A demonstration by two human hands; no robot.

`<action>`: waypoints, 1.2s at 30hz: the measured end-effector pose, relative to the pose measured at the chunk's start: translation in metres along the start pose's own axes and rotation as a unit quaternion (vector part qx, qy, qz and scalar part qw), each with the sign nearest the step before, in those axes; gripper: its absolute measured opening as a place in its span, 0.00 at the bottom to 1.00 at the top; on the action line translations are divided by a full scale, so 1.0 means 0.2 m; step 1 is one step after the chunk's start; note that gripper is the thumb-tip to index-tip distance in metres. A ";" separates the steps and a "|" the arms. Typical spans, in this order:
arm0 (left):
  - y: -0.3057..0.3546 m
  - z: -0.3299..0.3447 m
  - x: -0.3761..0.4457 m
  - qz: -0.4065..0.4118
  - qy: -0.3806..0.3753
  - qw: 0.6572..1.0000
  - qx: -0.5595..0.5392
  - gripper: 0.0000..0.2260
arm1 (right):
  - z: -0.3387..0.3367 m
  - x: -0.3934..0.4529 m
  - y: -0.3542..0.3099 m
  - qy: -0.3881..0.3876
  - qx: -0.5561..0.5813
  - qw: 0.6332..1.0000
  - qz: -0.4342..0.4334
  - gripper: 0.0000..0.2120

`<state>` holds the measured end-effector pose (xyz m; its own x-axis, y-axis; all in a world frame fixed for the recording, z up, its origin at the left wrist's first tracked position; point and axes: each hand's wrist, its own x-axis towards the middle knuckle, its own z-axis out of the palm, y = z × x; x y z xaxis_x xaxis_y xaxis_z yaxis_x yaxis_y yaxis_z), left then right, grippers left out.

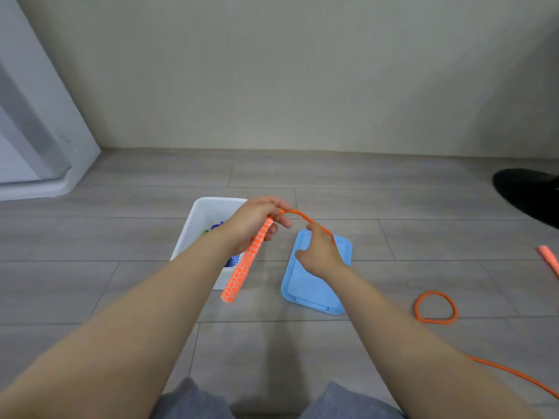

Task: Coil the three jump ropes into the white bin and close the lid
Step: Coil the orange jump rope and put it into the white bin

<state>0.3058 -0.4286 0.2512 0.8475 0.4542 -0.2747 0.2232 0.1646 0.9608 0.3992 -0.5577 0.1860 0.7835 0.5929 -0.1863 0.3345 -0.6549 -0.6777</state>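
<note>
My left hand [257,222] grips the top of an orange patterned jump-rope handle [243,264], which hangs tilted over the white bin [196,219]. An orange cord [305,217] arches from that handle to my right hand [317,255], which pinches it above the blue lid [314,285]. The lid lies flat on the floor to the right of the bin. Inside the bin I glimpse purple, green and blue rope parts [216,226], mostly hidden by my left arm. More orange cord forms a loop [435,307] on the floor at the right, and the second orange handle [549,258] lies at the right edge.
A grey wall rises behind the bin. A white door frame [45,146] stands at the left. A black shoe [529,195] sits at the far right. Orange cord [514,373] trails along the tiled floor near my right arm. My knees are at the bottom edge.
</note>
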 end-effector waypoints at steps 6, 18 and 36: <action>-0.04 0.02 0.00 -0.016 -0.076 0.997 0.019 0.13 | -0.08 0.03 0.15 0.095 0.015 0.995 0.008 0.27; -0.07 -0.08 -0.02 -0.002 -0.059 0.993 -0.098 0.14 | -0.05 -0.02 0.35 0.028 -0.024 0.998 0.051 0.08; -0.16 -0.03 0.05 -0.027 0.022 0.997 0.073 0.12 | -0.03 -0.05 -0.14 0.017 0.534 0.845 -0.002 0.11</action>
<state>0.3040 -0.4251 0.2177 0.8112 0.4860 -0.3252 0.3389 0.0626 0.9387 0.3853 -0.5491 0.2106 0.8043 0.5681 -0.1742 -0.3121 0.1543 -0.9374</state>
